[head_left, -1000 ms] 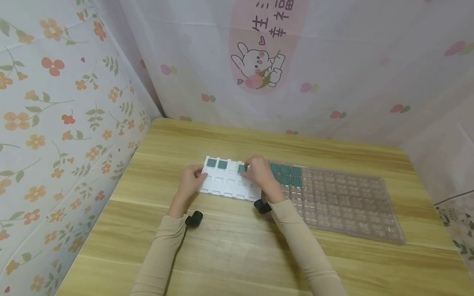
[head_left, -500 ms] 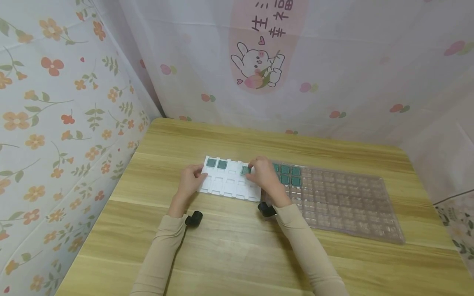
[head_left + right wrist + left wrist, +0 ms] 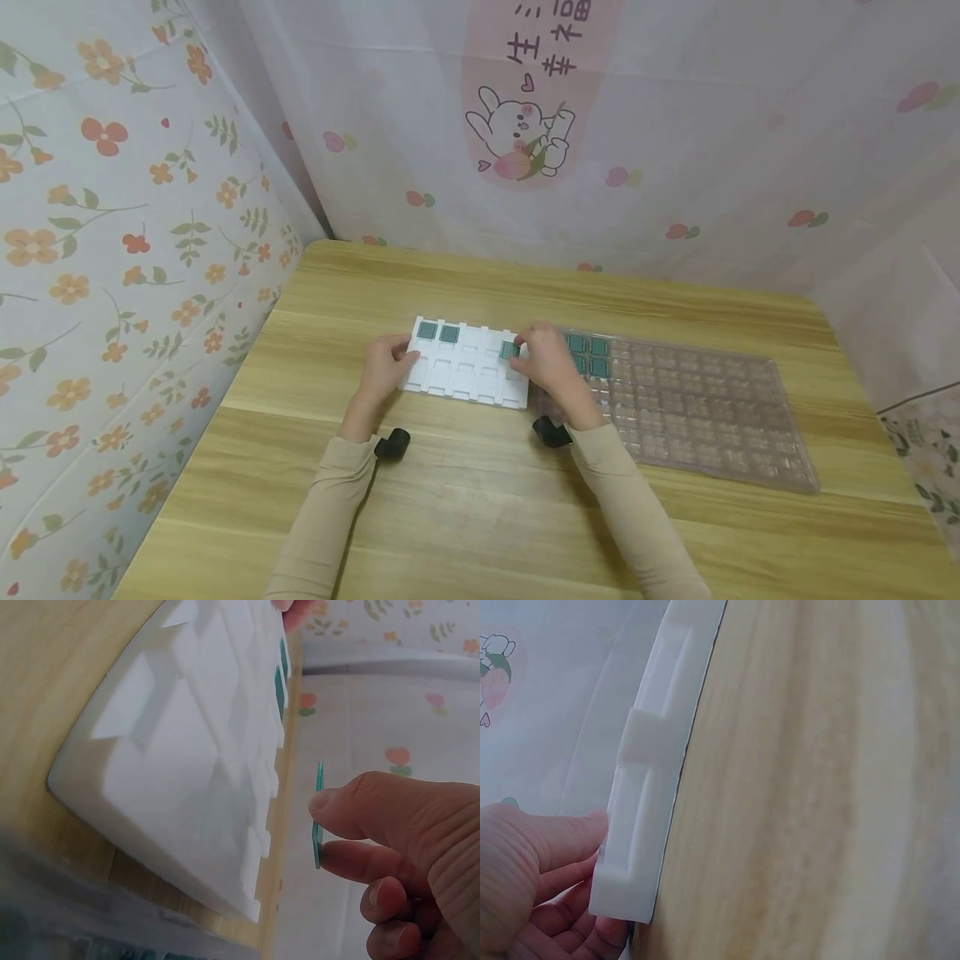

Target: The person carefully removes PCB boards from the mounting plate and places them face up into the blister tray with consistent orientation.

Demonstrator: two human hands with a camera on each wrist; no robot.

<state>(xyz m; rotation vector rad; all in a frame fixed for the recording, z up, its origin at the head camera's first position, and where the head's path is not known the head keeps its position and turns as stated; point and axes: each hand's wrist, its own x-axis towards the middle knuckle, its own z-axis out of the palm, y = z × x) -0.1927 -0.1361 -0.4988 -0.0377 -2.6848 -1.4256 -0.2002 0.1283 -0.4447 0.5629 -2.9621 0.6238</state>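
A white plastic tray with rows of shallow pockets lies on the table. Two small green square circuit boards sit in its far-left pockets. My left hand grips the tray's left end; in the left wrist view the thumb lies on its edge, with fingers curled lower down. Over the tray's far right part, my right hand pinches another green circuit board between thumb and finger. In the right wrist view this circuit board appears edge-on, raised clear of the white tray.
Right of the white tray, a large clear plastic tray with many pockets holds several green boards in its far-left corner, partly hidden by my right hand. Wood-grain table lies in front. Patterned curtains hang behind and left.
My right hand has moved rightward along the white tray, still pinching the green circuit board, and now covers more of the clear tray's boards. The left hand stays in place.
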